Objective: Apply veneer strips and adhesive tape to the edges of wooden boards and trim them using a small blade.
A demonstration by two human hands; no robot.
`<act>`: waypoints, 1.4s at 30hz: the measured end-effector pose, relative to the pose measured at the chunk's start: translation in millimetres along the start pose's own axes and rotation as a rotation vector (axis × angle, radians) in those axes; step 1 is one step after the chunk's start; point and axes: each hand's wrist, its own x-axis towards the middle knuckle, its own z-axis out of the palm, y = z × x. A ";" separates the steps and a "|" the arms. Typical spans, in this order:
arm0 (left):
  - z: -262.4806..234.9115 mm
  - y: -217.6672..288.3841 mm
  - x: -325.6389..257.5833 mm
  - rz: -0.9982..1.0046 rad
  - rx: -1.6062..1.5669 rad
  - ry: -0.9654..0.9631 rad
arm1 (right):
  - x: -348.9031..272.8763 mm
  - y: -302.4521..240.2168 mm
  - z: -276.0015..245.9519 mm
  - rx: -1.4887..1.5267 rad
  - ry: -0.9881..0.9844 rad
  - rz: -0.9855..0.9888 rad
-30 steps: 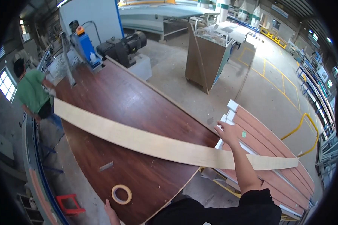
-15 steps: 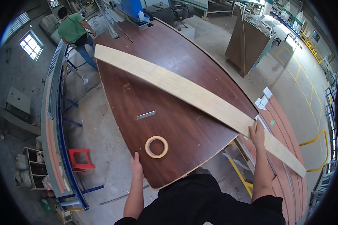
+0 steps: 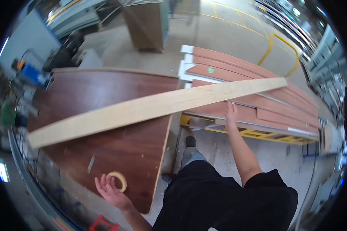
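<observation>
A long pale wooden board (image 3: 150,106) lies across the brown tabletop (image 3: 115,142), and its right end reaches over a stack of pinkish boards (image 3: 219,106). My right hand (image 3: 231,112) is just below the long board at the stack's near side, fingers stretched forward, with nothing seen in it. Over the table's near left part is my left hand (image 3: 112,192), palm turned up and fingers apart. It is empty and close beside a yellowish roll of tape (image 3: 123,181). A thin metal strip (image 3: 91,164) lies flat beyond the roll.
A yellow frame (image 3: 258,135) carries the pinkish boards. Past it rises a bent yellow rail (image 3: 296,50). A brown cabinet-like piece (image 3: 146,25) stands farther back. At the far left is a person in green (image 3: 7,113); a red stool (image 3: 103,223) shows low left.
The view has swung right. My right hand has let go of the long board and is below it. My left hand has come off the table's edge and opened near the tape.
</observation>
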 end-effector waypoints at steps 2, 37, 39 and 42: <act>42.0 -28.0 19.8 -0.156 -0.132 -0.064 | 29.2 17.2 -27.3 0.440 0.159 0.601; 220.3 42.6 17.6 -0.077 -1.115 -0.276 | 22.1 -71.8 -387.0 1.082 0.175 0.457; 222.9 53.4 -3.9 -0.137 -1.201 -0.308 | 66.3 -67.1 -353.9 1.092 -0.012 0.469; 225.1 74.5 -36.0 -0.200 -1.272 -0.317 | 104.8 -76.6 -334.5 1.172 -0.244 0.370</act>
